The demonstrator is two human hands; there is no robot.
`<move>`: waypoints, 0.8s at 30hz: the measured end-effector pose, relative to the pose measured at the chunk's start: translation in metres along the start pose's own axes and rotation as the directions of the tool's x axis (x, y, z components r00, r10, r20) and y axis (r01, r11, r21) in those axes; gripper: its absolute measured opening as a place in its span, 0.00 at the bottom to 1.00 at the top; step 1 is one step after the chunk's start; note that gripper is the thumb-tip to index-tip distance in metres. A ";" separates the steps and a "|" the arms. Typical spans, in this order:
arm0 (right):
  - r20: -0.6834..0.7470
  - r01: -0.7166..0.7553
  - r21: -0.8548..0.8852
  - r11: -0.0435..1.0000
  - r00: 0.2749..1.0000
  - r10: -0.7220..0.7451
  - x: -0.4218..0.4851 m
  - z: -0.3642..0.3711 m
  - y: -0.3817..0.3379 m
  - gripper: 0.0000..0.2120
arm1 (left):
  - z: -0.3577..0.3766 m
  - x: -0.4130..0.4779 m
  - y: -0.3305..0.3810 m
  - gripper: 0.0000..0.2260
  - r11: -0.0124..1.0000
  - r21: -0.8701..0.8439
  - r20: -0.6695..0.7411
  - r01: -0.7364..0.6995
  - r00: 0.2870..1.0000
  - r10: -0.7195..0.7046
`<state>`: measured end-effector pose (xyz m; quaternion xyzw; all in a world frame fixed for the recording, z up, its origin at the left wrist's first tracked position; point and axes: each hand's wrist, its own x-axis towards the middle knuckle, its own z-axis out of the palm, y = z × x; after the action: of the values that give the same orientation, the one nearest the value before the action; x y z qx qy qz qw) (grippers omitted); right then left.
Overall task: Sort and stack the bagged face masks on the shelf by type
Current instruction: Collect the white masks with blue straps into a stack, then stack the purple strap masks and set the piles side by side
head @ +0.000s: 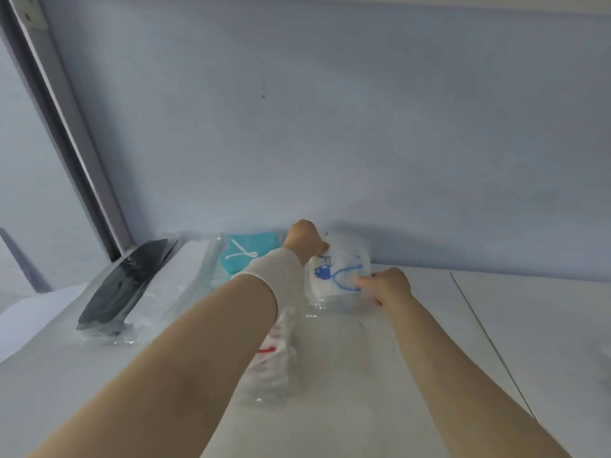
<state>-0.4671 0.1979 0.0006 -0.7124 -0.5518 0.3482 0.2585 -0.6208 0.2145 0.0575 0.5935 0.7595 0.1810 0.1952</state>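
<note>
Mostly done, seemingly: along the shelf (429, 358) back, black stack (125, 285), white stack (185, 276), teal bag (251, 252). In front, red-marked bag (274, 352), left to sort; beside the teal at the wall, blue-looped bag (340, 272), gripped at far corner by left hand (305, 238), pinched at near edge by right hand (390, 285).

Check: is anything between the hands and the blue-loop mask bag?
Nothing visible: the left hand and right hand grip the blue-loop mask bag at its edges. The teal mask bag lies beside it, left.
</note>
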 end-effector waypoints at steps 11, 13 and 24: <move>0.046 -0.043 -0.075 0.996 0.998 0.046 0.008 0.011 -0.003 0.12 | 0.017 0.007 -0.011 0.22 0.984 0.173 0.051 -0.037 0.998 0.028; 0.057 -0.033 -0.085 0.996 0.998 0.038 0.009 0.009 -0.002 0.13 | 0.016 0.005 -0.010 0.22 0.980 0.187 0.014 -0.066 0.998 0.064; -0.135 0.118 -0.527 0.842 0.966 -0.220 0.000 -0.076 0.028 0.23 | 0.021 -0.018 0.046 0.22 0.697 0.596 -0.104 -0.400 0.822 0.560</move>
<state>-0.3908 0.1924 0.0270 -0.7336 -0.6583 0.0941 0.1402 -0.5677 0.2086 0.0647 0.7711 0.6141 0.0818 -0.1467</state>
